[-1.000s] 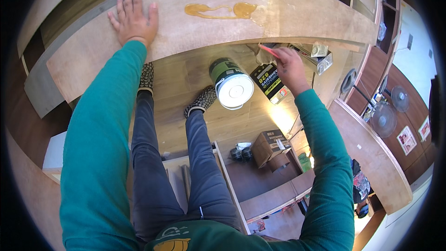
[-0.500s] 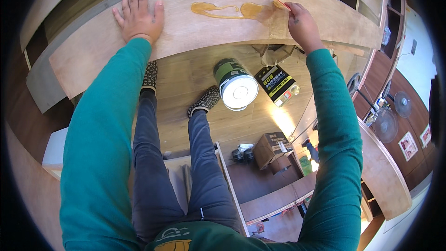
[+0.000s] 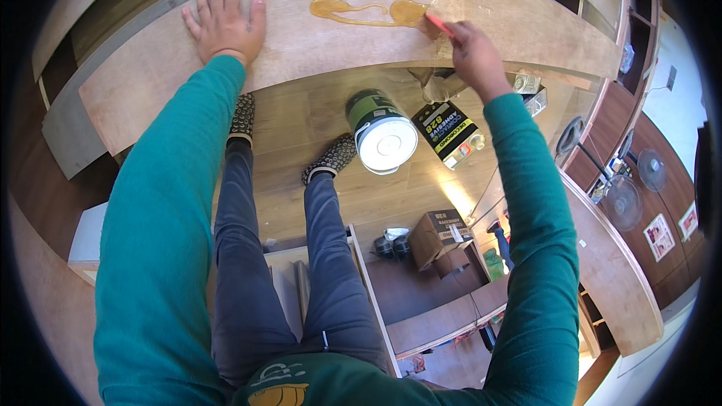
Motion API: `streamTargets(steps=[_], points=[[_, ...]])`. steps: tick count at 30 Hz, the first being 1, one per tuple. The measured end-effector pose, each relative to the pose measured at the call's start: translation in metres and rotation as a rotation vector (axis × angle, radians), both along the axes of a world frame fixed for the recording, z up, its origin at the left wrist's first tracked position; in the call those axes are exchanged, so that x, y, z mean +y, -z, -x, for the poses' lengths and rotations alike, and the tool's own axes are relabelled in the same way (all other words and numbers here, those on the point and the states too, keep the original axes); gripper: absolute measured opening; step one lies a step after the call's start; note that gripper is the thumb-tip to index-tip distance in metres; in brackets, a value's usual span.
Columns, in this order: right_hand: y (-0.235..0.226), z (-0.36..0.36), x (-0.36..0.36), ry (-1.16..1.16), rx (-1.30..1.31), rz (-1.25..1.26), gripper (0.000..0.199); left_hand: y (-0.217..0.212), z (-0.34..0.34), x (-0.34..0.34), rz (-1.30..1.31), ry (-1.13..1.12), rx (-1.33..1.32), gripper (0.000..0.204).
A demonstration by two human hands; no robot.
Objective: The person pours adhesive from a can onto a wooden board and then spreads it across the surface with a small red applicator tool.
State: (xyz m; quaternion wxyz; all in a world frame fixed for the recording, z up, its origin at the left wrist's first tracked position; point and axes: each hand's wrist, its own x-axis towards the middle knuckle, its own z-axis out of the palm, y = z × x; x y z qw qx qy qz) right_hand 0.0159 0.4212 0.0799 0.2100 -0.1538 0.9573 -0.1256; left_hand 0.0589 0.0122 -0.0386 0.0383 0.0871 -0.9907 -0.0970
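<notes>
A long, pale plywood panel (image 3: 301,49) with a curved look stretches across the top of the view. My left hand (image 3: 224,24) lies flat on its left part, fingers spread, holding nothing. Amber glue (image 3: 407,13) sits on the wood in two puddles joined by thin trails, right of that hand. Between the fingers of my right hand (image 3: 477,56) is a thin red spreader (image 3: 440,25), tilted, its far end at the right edge of the nearer puddle. A thin, wet-looking smear covers the wood around and right of it. My fingers partly hide the spreader.
On the wooden floor below the panel stand a green bucket with a white lid (image 3: 386,144) and a black-and-yellow adhesive can (image 3: 449,134). A cardboard box (image 3: 438,239) lies farther down. Fans (image 3: 623,201) stand at the right. My feet are beside the bucket.
My right hand has moved left and slightly toward me, bringing the spreader to the edge of the glue puddle. My left hand has stayed flat in place.
</notes>
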Motion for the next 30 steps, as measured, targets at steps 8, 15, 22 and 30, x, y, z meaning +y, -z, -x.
streamTargets(steps=[8, 15, 22, 30], points=[[-0.015, -0.106, -0.016, -0.093, -0.124, 0.040, 0.039, -0.002, 0.000, 0.003, -0.016, -0.007, -0.016, 0.068], [-0.033, -0.066, -0.038, 0.158, 0.071, 0.181, 0.029, -0.003, 0.000, 0.001, -0.013, -0.011, -0.020, 0.067], [0.016, -0.030, -0.033, 0.077, 0.357, -0.149, 0.040, -0.003, 0.002, 0.005, -0.012, -0.007, -0.024, 0.066], [-0.010, -0.025, -0.028, 0.440, 0.114, -0.008, 0.025, -0.006, 0.000, -0.001, 0.032, -0.023, -0.073, 0.067]])
